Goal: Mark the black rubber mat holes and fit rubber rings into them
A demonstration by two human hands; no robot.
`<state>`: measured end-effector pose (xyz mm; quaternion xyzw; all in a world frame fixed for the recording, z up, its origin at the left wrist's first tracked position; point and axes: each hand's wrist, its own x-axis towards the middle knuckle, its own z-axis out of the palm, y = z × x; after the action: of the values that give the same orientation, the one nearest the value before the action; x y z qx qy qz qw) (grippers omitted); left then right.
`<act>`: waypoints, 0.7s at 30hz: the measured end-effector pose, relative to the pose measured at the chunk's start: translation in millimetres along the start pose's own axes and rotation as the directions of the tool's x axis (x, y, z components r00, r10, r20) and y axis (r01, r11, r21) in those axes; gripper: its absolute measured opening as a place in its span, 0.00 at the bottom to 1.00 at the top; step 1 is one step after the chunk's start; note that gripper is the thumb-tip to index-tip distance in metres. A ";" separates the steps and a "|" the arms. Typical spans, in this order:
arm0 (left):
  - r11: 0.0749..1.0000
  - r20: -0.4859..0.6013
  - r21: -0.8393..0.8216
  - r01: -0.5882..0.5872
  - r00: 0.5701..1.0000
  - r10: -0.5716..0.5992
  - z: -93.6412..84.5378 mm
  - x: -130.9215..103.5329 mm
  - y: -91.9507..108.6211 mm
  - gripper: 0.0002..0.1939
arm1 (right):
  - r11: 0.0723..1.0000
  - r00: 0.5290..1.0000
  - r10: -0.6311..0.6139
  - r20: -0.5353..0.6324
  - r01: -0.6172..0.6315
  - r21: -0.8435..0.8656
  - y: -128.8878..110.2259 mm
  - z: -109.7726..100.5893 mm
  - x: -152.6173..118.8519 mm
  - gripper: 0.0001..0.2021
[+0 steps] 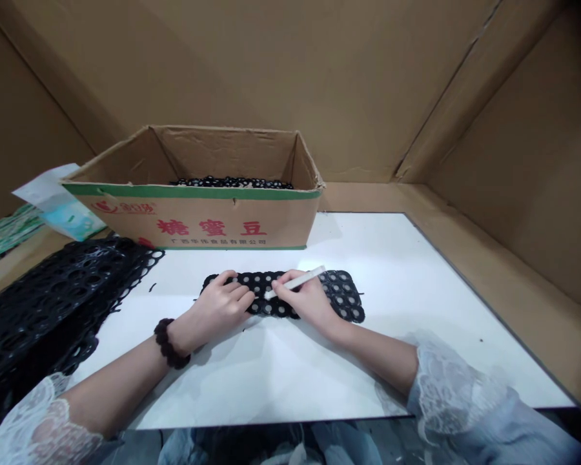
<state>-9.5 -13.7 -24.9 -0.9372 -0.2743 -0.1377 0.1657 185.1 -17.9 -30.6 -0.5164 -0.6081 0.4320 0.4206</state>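
A black sheet with rows of round holes (341, 294) lies flat on the white board in front of me. My left hand (226, 300) rests on its left end, fingers curled over the sheet. Whether those fingers pinch anything cannot be made out. My right hand (306, 300) is closed around a slim white pen-like tool (304, 278), which slants down to the left. Its pale tip meets the sheet near the middle, close to my left fingertips. Part of the sheet is hidden under both hands.
A cardboard box (232, 216) with black perforated pieces (237, 183) inside stands behind the sheet. More black perforated sheets (53, 290) are piled at the left, near a plastic bag (68, 206) and green-white strands (10, 232). Cardboard walls (271, 77) surround the white board (392, 381).
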 end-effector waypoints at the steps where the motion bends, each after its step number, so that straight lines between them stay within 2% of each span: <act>1: 1.000 -0.007 0.001 0.000 1.000 0.000 0.2 0.0 0.1 0.11 | 1.000 1.000 0.001 -0.005 -0.001 0.000 0.1 0.3 0.2 0.08; 8: 0.999 -0.035 0.038 0.001 0.999 0.000 0.7 1.6 3.1 0.13 | 0.999 0.999 0.028 -0.042 -0.029 -0.036 -4.1 5.9 4.7 0.10; 13: 0.999 -0.055 0.049 0.009 0.998 -0.006 2.7 4.3 7.7 0.13 | 0.992 0.999 -0.048 0.009 0.049 -0.116 0.6 12.6 5.4 0.09; 17: 0.996 -0.095 0.008 0.089 0.992 -0.088 6.3 3.5 10.2 0.13 | 0.986 0.995 -0.088 0.043 0.093 -0.139 3.0 14.2 4.2 0.08; 21: 0.995 -0.029 -0.050 0.083 0.996 -0.085 5.5 -1.0 3.6 0.11 | 0.995 0.998 -0.064 -0.013 0.063 -0.076 1.6 12.6 4.0 0.09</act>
<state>-7.4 -15.0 -31.1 -0.9263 -0.3075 -0.1657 0.1411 173.0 -15.0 -35.4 -0.5155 -0.6369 0.3914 0.4189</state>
